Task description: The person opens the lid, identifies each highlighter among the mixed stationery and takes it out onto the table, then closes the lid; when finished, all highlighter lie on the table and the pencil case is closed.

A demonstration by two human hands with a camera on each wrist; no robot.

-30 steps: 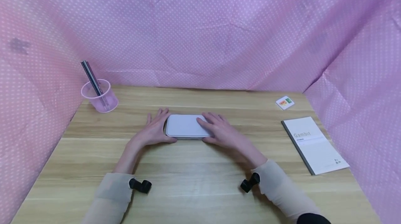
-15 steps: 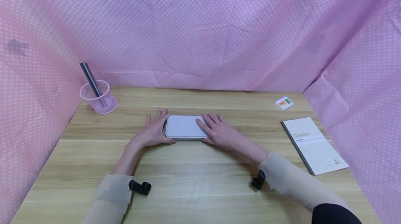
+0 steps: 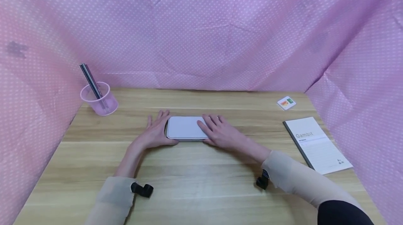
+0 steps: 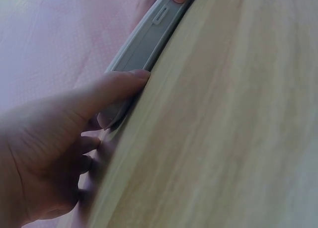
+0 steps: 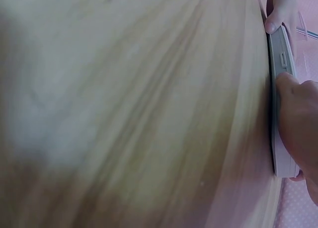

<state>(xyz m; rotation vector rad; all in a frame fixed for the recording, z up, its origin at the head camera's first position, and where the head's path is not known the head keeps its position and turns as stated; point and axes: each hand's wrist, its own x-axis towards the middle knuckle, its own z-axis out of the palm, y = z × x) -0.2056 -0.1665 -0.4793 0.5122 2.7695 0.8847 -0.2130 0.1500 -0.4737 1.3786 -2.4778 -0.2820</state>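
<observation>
A flat white case (image 3: 183, 127) with rounded corners lies lengthwise on the wooden table. Its grey front side (image 4: 144, 44), with a small oblong latch-like slot, shows in the left wrist view. My left hand (image 3: 154, 136) grips the left end, thumb along the front side and fingers spread toward the back. At the other end my right hand (image 3: 223, 135) holds the case, its thumb (image 5: 284, 84) on the front side near the slot. Some right fingers lie over the top. That hand hides the case's right end in the head view.
A pink see-through cup (image 3: 102, 104) with several dark pens or pencils (image 3: 91, 81) stands at the back left. On the right lie a notebook (image 3: 318, 146) marked "Gambit" and a small white packet (image 3: 286, 103). Pink dotted cloth (image 3: 201, 36) surrounds the table (image 3: 195, 179).
My right hand has shifted slightly left along the case, and its forearm has swung outward to the right. The left hand and the case stay nearly where they were.
</observation>
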